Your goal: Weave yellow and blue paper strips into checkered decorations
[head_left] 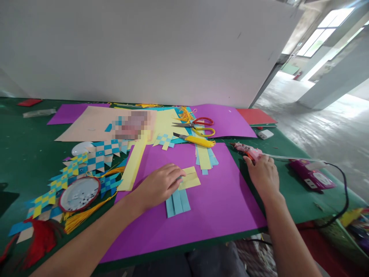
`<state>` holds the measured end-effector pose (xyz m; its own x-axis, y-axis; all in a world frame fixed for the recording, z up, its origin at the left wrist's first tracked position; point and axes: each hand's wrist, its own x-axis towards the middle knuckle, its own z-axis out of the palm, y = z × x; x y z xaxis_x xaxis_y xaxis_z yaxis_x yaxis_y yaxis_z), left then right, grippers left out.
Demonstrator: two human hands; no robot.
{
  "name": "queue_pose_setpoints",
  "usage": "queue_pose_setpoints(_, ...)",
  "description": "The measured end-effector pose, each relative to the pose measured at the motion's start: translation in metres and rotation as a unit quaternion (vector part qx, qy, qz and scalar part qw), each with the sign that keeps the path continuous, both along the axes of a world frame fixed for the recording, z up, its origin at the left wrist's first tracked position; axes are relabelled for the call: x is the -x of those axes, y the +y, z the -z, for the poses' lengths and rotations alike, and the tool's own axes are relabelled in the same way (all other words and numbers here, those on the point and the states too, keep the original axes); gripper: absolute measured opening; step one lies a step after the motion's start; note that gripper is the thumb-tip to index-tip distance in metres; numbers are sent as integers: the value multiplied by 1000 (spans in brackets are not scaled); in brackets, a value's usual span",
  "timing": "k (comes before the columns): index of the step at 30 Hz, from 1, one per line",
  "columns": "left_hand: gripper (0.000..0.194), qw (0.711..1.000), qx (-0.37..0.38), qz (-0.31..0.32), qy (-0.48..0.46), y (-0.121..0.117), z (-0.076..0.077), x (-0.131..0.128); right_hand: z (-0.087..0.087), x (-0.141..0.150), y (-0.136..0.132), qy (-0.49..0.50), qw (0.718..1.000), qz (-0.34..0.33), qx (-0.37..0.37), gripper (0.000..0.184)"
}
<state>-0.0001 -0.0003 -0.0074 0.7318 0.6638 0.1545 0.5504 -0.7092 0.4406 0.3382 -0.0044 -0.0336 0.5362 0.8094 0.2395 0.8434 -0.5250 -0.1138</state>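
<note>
In the head view, curled the left hand (164,181) over the upper end of light blue paper strips (178,204), against a pale yellow paper piece (191,177), both lying on a purple sheet (219,207); could not tell that grip as pinching or merely resting. Clasped a pink glue gun (247,150) in the right hand's (263,173) grip, on the green tabletop (294,192) just beside the purple sheet's right edge. Saw scissors (188,125) and a yellow utility knife (200,141) near the sheet's far edge. Noted checkered paper weavings (105,152), a red-rimmed dish (65,198) of small dark-and-white pieces, a gold tassel (77,217) and a red tassel (42,236) at left. Spotted a purple box (313,175) right of the glue gun.
</note>
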Motion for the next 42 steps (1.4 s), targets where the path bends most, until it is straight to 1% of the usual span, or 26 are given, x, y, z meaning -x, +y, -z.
queue_pose_setpoints(3, 20, 1000, 3, -2, -17, 1, 0, 1, 1, -5, 2, -24, 1000, -14, 8, 58)
queue_pose_setpoints(6, 19, 999, 1, -22, -46, 3, -2, 5, -3, -6, -7, -87, 995, -44, -7, 58)
queue_pose_setpoints(7, 19, 998, -3, -30, -56, 5, -3, 7, -7, -3, -13, -101, 993, -62, -25, 57)
queue_pose_setpoints(8, 18, 997, -7, -36, -61, 6, -4, 9, -11, 3, -19, -104, 989, -95, -52, 55)
queue_pose_setpoints(9, 17, 997, -10, -38, -63, 7, -5, 11, -15, 12, -27, -96, 982, -142, -81, 51)
queue_pose_setpoints(10, 15, 998, -11, -36, -60, 8, -7, 13, -20, 23, -34, -80, 971, -195, -109, 44)
queue_pose_setpoints(11, 14, 998, -11, -32, -53, 9, -8, 14, -24, 37, -41, -58, 954, -259, -138, 37)
queue_pose_setpoints(12, 12, 999, -9, -25, -43, 9, -9, 15, -28, 53, -48, -32, 931, -333, -144, 31)
queue_pose_setpoints(14, 12, 1000, -7, -11, -24, 8, -10, 15, -31, 86, -60, 9, 883, -454, -121, 24)
queue_pose_setpoints(15, 13, 1000, -8, -4, -15, 8, -10, 15, -31, 101, -64, 13, 861, -495, -118, 24)
queue_pose_setpoints(17, 15, 1000, -12, 6, 2, 6, -9, 13, -26, 127, -69, 15, 838, -537, -92, 25)
queue_pose_setpoints(20, 20, 999, -20, 7, 35, 4, -7, 11, -14, 147, -69, -2, 830, -553, -72, 26)
queue_pose_setpoints(24, 22, 998, -38, 8, 59, 3, -8, 10, -4, 150, -67, 5, 840, -539, -66, 27)
queue_pose_setpoints(27, 25, 997, -47, 11, 57, 3, -7, 10, -5, 145, -67, 18, 846, -526, -82, 25)
queue_pose_setpoints(30, 26, 997, -42, 10, 56, 3, -7, 11, -10, 138, -66, 16, 861, -498, -102, 25)
queue_pose_setpoints(32, 25, 998, -37, 10, 56, 2, -7, 11, -13, 135, -62, 9, 864, -490, -117, 26)
queue_pose_setpoints(33, 24, 998, -35, 11, 54, 1, -7, 11, -15, 134, -59, 2, 860, -497, -121, 26)
queue_pose_setpoints(36, 24, 998, -28, 17, 47, 1, -8, 10, -15, 132, -51, -38, 835, -537, -118, 28)
queue_pose_setpoints(37, 23, 998, -27, 18, 45, 1, -8, 10, -14, 131, -48, -55, 830, -543, -118, 28)
queue_pose_setpoints(38, 23, 998, -26, 20, 44, 1, -8, 10, -14, 129, -46, -72, 831, -539, -120, 27)
queue_pose_setpoints(39, 22, 999, -25, 21, 43, 1, -7, 11, -13, 127, -45, -88, 837, -525, -125, 26)
queue_pose_setpoints(42, 21, 999, -22, 24, 41, 1, -6, 11, -14, 120, -47, -117, 873, -453, -136, 26)
